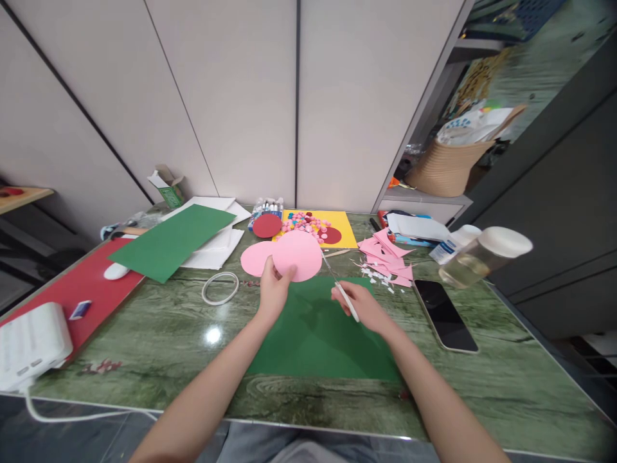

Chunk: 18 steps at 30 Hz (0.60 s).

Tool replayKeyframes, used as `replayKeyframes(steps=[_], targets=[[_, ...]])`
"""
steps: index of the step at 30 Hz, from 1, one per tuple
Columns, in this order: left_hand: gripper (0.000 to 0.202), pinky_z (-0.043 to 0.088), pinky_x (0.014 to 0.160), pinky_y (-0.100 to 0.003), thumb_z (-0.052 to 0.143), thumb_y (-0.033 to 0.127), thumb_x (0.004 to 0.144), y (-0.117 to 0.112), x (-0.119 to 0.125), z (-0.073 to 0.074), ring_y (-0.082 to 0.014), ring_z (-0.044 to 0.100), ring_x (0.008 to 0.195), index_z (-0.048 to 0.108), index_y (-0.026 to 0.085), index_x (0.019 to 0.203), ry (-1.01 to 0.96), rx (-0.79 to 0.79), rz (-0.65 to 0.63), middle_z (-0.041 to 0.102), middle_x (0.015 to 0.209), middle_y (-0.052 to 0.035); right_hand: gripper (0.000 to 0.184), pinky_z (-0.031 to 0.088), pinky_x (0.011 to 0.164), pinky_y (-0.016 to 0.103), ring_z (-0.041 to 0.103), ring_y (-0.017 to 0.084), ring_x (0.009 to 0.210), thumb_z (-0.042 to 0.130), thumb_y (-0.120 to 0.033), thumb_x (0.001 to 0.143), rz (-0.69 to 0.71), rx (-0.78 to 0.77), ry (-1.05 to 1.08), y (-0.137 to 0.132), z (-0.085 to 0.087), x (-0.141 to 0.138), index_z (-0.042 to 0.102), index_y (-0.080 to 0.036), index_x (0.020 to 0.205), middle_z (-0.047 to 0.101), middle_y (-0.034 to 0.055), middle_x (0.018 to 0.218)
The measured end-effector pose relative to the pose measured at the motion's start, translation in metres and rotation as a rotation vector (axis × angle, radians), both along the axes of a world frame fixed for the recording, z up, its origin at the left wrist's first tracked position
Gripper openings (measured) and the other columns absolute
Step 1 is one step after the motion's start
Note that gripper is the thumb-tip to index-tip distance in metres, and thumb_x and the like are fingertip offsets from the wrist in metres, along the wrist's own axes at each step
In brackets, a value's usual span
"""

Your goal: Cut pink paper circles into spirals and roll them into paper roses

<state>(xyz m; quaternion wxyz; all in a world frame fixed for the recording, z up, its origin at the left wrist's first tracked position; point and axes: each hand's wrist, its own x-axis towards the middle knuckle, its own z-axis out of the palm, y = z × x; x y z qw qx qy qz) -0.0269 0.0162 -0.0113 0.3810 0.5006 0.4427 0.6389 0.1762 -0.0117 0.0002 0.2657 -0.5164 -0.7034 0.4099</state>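
My left hand (276, 286) pinches the lower edge of a pink paper circle (299, 253), held up over the table. Behind it, to the left, a second pink circle (253, 258) partly shows. My right hand (360, 304) is closed around a slim cutting tool with a white handle (348, 302). Its thin metal blade points up and left, with the tip close to the circle's right edge; whether it touches, I cannot tell. Below both hands lies a green paper sheet (322, 347). Pink paper scraps (385, 257) and small white bits (379, 278) are heaped to the right.
Behind the hands, a yellow sheet (348, 222) carries pink pompoms (303, 223) and dark red circles. On the right are a phone (446, 315) and a lidded bottle (482, 257). A tape ring (220, 289), another green sheet (176, 241) and a white power strip (36, 344) occupy the left.
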Motion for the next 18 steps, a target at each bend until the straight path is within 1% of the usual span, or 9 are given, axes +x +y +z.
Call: replayKeyframes(steps=[10,18], targets=[[0.035,0.046,0.085,-0.03,0.059,0.031,0.074,-0.0022,0.0014,0.0001,-0.0193,0.055,0.102,0.047,0.017,0.104,-0.008,-0.015,-0.004,0.057,0.109,-0.0088,0.033,0.028,0.046,0.022,0.039,0.009,0.047,0.041,-0.047,0.084,0.003,-0.048,0.045,-0.0009,0.0018,-0.0028,0.053,-0.017,0.074,0.04,-0.0057,0.052],[0.035,0.045,0.084,-0.031,0.061,0.028,0.073,-0.0047,0.0015,0.0046,-0.0192,0.055,0.1,0.049,0.016,0.104,-0.047,-0.001,0.007,0.058,0.107,-0.0079,0.034,0.029,0.045,0.021,0.039,0.009,0.046,0.042,-0.048,0.084,0.008,-0.097,0.096,-0.0024,0.0008,-0.0032,0.051,-0.018,0.073,0.04,-0.0057,0.053]])
